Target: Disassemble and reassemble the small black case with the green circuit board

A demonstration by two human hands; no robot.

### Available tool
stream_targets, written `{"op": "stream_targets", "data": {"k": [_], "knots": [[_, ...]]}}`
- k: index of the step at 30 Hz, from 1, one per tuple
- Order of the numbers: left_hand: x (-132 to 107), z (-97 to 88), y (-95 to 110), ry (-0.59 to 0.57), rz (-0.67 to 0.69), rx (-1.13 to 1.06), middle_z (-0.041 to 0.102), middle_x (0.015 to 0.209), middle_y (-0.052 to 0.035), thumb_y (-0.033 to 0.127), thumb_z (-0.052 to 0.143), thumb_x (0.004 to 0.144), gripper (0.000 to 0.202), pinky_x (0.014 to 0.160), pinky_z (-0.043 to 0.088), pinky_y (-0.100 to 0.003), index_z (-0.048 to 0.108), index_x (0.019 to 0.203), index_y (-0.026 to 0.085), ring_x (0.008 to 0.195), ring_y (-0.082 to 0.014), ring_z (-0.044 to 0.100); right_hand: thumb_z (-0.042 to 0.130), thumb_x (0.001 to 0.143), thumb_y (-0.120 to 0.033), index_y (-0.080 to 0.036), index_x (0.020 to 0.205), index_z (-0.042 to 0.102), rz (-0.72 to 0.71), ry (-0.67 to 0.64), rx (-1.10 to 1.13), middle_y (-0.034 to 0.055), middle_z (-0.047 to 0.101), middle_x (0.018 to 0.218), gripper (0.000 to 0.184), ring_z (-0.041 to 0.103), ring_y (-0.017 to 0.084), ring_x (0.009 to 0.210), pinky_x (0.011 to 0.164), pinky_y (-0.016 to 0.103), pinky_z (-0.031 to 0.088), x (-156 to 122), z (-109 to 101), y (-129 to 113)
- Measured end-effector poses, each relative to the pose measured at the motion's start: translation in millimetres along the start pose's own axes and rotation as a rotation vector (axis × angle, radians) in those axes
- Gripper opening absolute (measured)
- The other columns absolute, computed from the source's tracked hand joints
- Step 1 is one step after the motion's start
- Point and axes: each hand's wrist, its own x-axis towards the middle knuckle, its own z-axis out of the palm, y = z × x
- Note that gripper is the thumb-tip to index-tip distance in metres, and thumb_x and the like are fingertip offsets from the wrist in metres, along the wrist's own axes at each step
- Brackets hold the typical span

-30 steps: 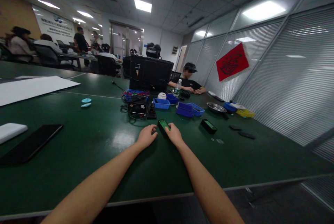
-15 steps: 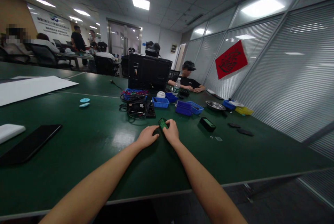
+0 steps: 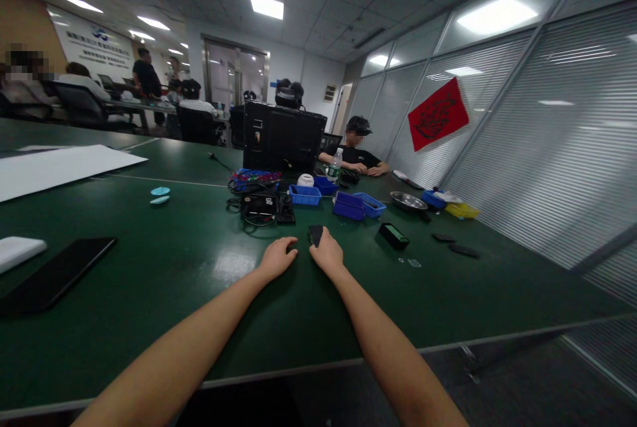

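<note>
Two hands: both reach out over the dark green table (image 3: 149, 294), well in from its near edge, and meet at one small thing.
Right hand (image 3: 327, 254): fingers curled round the small flat black slab with a green face (image 3: 315, 235), pinching its right side and tipping it up on edge, so only the dark back shows.
Left hand (image 3: 277, 259): lies knuckles-up on the table just left of the slab, fingertips near its lower left corner; whether it touches or grips the slab I cannot tell. It looks placed to steady the slab while the other hand turns it.
Slab: held just off the table, toward the middle of its width, in front of the cluster of parts.
Second slab (image 3: 394, 235): a like black piece with a green top lies flat to the right, apart from the hands, face up.
Parts cluster: a black tangle of cables and a small device (image 3: 262, 208), with blue plastic trays (image 3: 354, 205) beyond, all within arm's reach, toward the far edge.
Far right edge: a round metal bowl (image 3: 407, 201) and a yellow tray (image 3: 461, 211).
Left edge: a flat black tablet (image 3: 54, 274) and a white pad (image 3: 17, 251).
Other person (image 3: 355, 155): seated at the far edge, own hands on the table.
</note>
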Motion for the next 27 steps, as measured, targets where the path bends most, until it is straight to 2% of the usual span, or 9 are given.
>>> {"op": "stream_targets", "data": {"k": [4, 9, 14, 17, 20, 22, 24, 27], "knots": [[2, 1.3, -3, 0.029, -0.035, -0.083, 0.06, 0.111, -0.0042, 0.016, 0.048, 0.074, 0.038, 0.09, 0.041, -0.029, 0.053, 0.112, 0.019, 0.099, -0.0161, 0.056, 0.052, 0.072, -0.023, -0.008, 0.134, 0.02, -0.114, 0.064, -0.05, 0.0226, 0.044, 0.121, 0.071, 0.048, 0.029, 0.104, 0.082, 0.038, 0.038, -11, 6, -16], [7, -0.5, -8, 0.131, -0.134, -0.216, 0.061, 0.107, -0.0053, 0.003, 0.042, 0.072, 0.045, 0.089, 0.043, -0.027, 0.049, 0.113, 0.017, 0.093, -0.0121, 0.058, 0.055, 0.073, -0.039, -0.011, 0.131, 0.03, -0.242, 0.063, -0.034, 0.021, 0.036, 0.13, 0.069, 0.036, 0.032, 0.115, 0.088, 0.043, 0.035, -23, 5, -30], [8, -1.2, -10, 0.113, -0.151, -0.283, 0.063, 0.104, -0.0055, 0.001, 0.041, 0.072, 0.045, 0.089, 0.043, -0.028, 0.048, 0.113, 0.017, 0.092, -0.0116, 0.059, 0.051, 0.076, -0.04, -0.016, 0.127, 0.039, -0.344, 0.064, 0.071, 0.0128, 0.041, 0.13, 0.057, 0.036, 0.027, 0.115, 0.091, 0.038, 0.035, -28, 0, -33], [8, -1.4, -10, 0.13, -0.128, -0.282, 0.062, 0.107, -0.0054, 0.004, 0.041, 0.074, 0.041, 0.091, 0.042, -0.029, 0.049, 0.111, 0.018, 0.097, -0.0128, 0.057, 0.042, 0.082, -0.033, -0.019, 0.122, 0.045, -0.277, 0.077, 0.228, 0.0083, 0.047, 0.124, 0.043, 0.043, 0.022, 0.112, 0.093, 0.033, 0.035, -21, -2, -28], [8, -2.2, -10, 0.177, -0.111, -0.241, 0.06, 0.11, -0.0067, 0.011, 0.041, 0.077, 0.033, 0.093, 0.04, -0.03, 0.051, 0.109, 0.017, 0.102, -0.0143, 0.054, 0.038, 0.082, -0.026, -0.016, 0.12, 0.047, -0.129, 0.066, 0.397, 0.0098, 0.051, 0.119, 0.039, 0.051, 0.02, 0.103, 0.088, 0.033, 0.041, -7, 0, -16], [8, -3.0, -9, 0.201, -0.108, -0.211, 0.058, 0.111, -0.0078, 0.018, 0.04, 0.08, 0.03, 0.094, 0.038, -0.03, 0.052, 0.107, 0.015, 0.104, -0.0153, 0.052, 0.038, 0.081, -0.024, -0.016, 0.12, 0.046, -0.031, -0.038, 0.518, 0.0104, 0.056, 0.111, 0.04, 0.059, 0.02, 0.088, 0.075, 0.032, 0.049, 1, 6, -9], [7, -4.0, -9, 0.221, -0.107, -0.206, 0.058, 0.111, -0.0092, 0.026, 0.038, 0.083, 0.03, 0.093, 0.039, -0.031, 0.052, 0.107, 0.014, 0.103, -0.016, 0.053, 0.038, 0.081, -0.022, -0.015, 0.119, 0.046, 0.027, -0.16, 0.659, 0.0093, 0.06, 0.097, 0.039, 0.062, 0.017, 0.068, 0.059, 0.03, 0.052, 5, 13, -5], [3, -5.8, -6, 0.248, -0.109, -0.218, 0.056, 0.112, -0.0112, 0.036, 0.039, 0.083, 0.039, 0.088, 0.041, -0.031, 0.049, 0.112, 0.013, 0.099, -0.0168, 0.054, 0.041, 0.078, -0.019, -0.014, 0.107, 0.05, 0.012, -0.302, 0.929, 0.0076, 0.062, 0.087, 0.032, 0.061, 0.013, 0.058, 0.047, 0.026, 0.051, 6, 23, -7]]}}
